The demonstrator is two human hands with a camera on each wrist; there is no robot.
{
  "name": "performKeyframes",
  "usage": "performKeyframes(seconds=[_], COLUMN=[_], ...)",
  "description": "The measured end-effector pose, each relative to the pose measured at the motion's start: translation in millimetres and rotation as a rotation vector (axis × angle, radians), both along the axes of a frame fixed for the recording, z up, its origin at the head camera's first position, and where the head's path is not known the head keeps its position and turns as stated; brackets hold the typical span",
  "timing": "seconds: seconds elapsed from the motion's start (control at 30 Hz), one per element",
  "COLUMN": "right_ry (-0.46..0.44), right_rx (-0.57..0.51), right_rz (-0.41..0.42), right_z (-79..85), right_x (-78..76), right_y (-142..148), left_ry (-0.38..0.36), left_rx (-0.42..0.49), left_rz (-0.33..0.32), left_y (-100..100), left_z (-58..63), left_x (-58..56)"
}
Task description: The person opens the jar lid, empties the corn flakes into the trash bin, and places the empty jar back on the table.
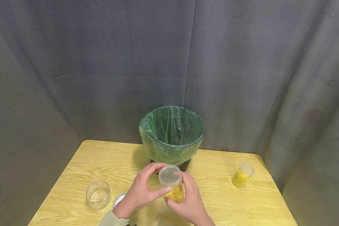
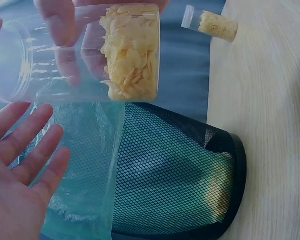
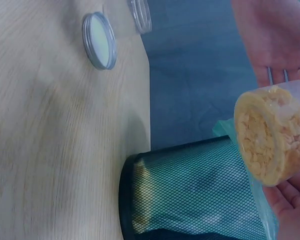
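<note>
A clear plastic jar (image 1: 175,192) with a translucent top and pale yellow flakes in its lower part is held upright above the table's front half. My right hand (image 1: 190,201) grips its side between thumb and fingers. Around the jar's upper end is my left hand (image 1: 142,188), thumb in front and index finger by the rim. In the left wrist view the left fingers (image 2: 32,145) look straight and spread beside the jar's top end. Behind both hands stands a mesh bin (image 2: 175,175) with a green bag liner (image 1: 169,152) folded over its rim.
A second jar of yellow flakes (image 1: 241,177) stands at the table's right. At the left are a short, wide clear container (image 1: 98,195) and a round lid with a white inner face (image 3: 99,41), partly behind my left wrist in the head view. A grey curtain (image 1: 115,78) hangs behind.
</note>
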State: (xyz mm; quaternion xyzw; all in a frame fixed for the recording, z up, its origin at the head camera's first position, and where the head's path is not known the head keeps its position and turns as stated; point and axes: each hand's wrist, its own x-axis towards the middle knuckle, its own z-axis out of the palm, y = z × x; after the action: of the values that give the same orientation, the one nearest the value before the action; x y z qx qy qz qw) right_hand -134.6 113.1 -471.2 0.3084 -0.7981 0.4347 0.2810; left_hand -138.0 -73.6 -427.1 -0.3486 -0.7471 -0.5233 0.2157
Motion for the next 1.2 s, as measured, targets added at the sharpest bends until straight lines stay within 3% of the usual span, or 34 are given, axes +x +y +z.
performKeyframes(seconds=[0.27,0.47,0.6,0.87,1.07,1.2], right_ry=[0.029,-0.020,-0.090,-0.088,-0.211,-0.212], right_rx=[-0.005,0.005,0.024,0.054,0.035,0.048], right_rz=[0.074,0.129,0.183,0.192,0.168,0.114], right_z=[19.7,21.2,20.6,-3.6,-15.0,-22.3], right_x=[11.8,14.6,16.0,6.9,6.7,5.4], right_y=[-9,-11,-11,-13,-16,-19], left_ry=[0.065,0.108,0.124,0.183,0.246,0.256], left_rx=[-0.011,-0.036,-0.131,-0.399,-0.457,-0.471], left_rz=[-0.004,0.005,0.049,0.197,0.256,0.284], left_y=[2,-1,-5,-10,-9,-9], left_z=[-20.6,-19.0,-14.0,-7.4,-8.4,-8.8], left_x=[-13.0,-15.1,-16.7,-18.1,-19.2,-18.3])
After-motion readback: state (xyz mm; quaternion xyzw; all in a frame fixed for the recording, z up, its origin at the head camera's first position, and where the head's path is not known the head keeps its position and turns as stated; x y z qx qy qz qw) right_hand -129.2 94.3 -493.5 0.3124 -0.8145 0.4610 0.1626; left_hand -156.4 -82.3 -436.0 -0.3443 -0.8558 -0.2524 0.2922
